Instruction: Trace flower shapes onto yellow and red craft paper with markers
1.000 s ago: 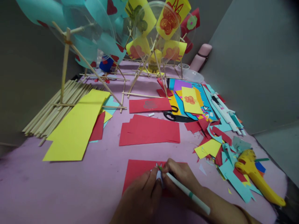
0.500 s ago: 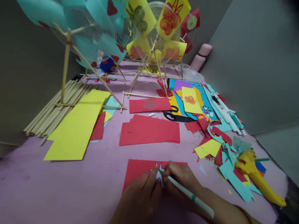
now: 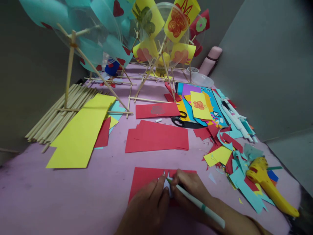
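Low in the middle, a red paper sheet lies on the table under both hands. A small white paper cutout with two pointed tips rests on it, partly covered by fingers. My left hand presses the cutout against the sheet, its fingers bent and close together. In my right hand is a white marker with a green band, gripped near its green tip, which touches the cutout's upper edge. Just beyond lies a stack of red paper strips.
Yellow strips and wooden sticks lie left. At right are paper scraps, a yellow hot glue gun and markers. Black scissors lie past the red stack. Stick-framed paper wheels stand behind.
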`<state>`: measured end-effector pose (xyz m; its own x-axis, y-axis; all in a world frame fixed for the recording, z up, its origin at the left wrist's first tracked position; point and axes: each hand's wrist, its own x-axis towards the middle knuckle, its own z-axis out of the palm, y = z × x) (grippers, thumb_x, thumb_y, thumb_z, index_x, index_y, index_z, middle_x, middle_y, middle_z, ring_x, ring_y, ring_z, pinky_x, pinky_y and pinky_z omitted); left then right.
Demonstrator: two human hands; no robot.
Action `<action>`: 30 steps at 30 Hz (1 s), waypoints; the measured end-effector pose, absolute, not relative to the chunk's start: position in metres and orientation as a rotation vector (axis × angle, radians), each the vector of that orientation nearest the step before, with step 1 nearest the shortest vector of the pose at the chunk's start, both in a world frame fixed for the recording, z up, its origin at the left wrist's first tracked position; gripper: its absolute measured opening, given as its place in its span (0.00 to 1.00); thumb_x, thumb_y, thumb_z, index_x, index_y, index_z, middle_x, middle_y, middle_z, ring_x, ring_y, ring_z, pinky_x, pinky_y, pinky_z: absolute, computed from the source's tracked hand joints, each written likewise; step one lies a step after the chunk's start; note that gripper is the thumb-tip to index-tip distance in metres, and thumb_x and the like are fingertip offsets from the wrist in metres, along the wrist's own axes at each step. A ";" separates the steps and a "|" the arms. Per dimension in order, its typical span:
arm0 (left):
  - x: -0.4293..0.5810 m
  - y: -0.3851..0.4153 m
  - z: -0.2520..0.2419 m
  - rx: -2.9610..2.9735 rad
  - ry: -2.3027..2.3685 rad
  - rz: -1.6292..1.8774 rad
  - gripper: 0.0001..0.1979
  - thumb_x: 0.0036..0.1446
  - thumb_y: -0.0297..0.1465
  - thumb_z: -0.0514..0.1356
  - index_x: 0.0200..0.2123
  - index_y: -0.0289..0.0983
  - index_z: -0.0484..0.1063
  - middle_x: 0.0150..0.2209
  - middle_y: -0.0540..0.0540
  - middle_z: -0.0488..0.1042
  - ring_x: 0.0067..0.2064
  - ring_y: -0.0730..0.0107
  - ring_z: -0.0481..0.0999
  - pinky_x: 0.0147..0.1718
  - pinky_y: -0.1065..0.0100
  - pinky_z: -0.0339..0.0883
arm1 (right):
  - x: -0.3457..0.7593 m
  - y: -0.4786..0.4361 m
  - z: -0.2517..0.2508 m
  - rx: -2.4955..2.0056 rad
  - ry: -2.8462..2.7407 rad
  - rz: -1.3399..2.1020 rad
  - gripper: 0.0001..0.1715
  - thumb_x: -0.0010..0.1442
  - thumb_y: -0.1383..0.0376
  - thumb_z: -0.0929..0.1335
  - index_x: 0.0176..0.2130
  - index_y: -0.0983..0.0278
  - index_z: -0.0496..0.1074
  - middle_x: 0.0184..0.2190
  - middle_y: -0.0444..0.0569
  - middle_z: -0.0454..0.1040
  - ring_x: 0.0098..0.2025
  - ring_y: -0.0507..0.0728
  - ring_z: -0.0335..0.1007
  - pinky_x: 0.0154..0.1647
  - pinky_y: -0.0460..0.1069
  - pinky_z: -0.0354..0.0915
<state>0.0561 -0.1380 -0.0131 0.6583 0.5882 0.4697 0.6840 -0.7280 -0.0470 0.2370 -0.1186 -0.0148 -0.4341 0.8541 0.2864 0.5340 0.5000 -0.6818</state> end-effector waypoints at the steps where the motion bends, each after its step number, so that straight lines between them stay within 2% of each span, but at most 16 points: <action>1: 0.056 -0.138 -0.014 -2.656 -1.039 -0.645 0.19 0.63 0.19 0.40 0.44 0.30 0.70 0.43 0.43 0.78 0.42 0.64 0.77 0.39 0.66 0.70 | 0.238 -0.119 -0.015 -1.143 -2.130 0.687 0.09 0.54 0.74 0.59 0.30 0.59 0.56 0.19 0.38 0.66 0.17 0.48 0.61 0.19 0.41 0.55; 13: 0.056 -0.137 -0.015 -2.662 -0.997 -0.632 0.19 0.61 0.17 0.42 0.44 0.29 0.70 0.43 0.41 0.78 0.42 0.64 0.76 0.39 0.66 0.69 | 0.234 -0.118 -0.008 -1.310 -1.902 1.012 0.07 0.58 0.69 0.60 0.28 0.60 0.57 0.18 0.39 0.65 0.18 0.49 0.61 0.18 0.42 0.55; 19: 0.056 -0.137 -0.015 -2.679 -1.018 -0.621 0.18 0.61 0.18 0.43 0.45 0.30 0.69 0.43 0.41 0.77 0.42 0.63 0.77 0.38 0.65 0.70 | 0.233 -0.118 -0.007 -1.323 -1.906 1.007 0.06 0.58 0.68 0.60 0.29 0.59 0.58 0.20 0.41 0.69 0.19 0.50 0.65 0.21 0.43 0.59; 25: 0.056 -0.139 -0.017 -2.658 -1.012 -0.640 0.18 0.60 0.17 0.43 0.44 0.31 0.70 0.43 0.42 0.78 0.43 0.65 0.76 0.41 0.66 0.69 | 0.232 -0.117 -0.008 -1.375 -1.958 0.968 0.06 0.59 0.68 0.60 0.29 0.60 0.59 0.19 0.42 0.71 0.20 0.51 0.66 0.21 0.43 0.60; 30: 0.058 -0.137 -0.017 -2.635 -0.999 -0.668 0.18 0.60 0.16 0.42 0.43 0.31 0.70 0.42 0.43 0.78 0.41 0.65 0.77 0.40 0.67 0.69 | 0.230 -0.114 -0.004 -1.340 -1.961 0.967 0.05 0.59 0.68 0.59 0.30 0.59 0.58 0.19 0.41 0.70 0.19 0.50 0.66 0.19 0.42 0.59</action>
<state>0.0575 -0.1366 -0.0172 0.6609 0.5620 0.4973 0.6743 -0.7356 -0.0649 0.2300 -0.1142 -0.0042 -0.3361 0.9402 0.0549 0.5290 0.2367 -0.8150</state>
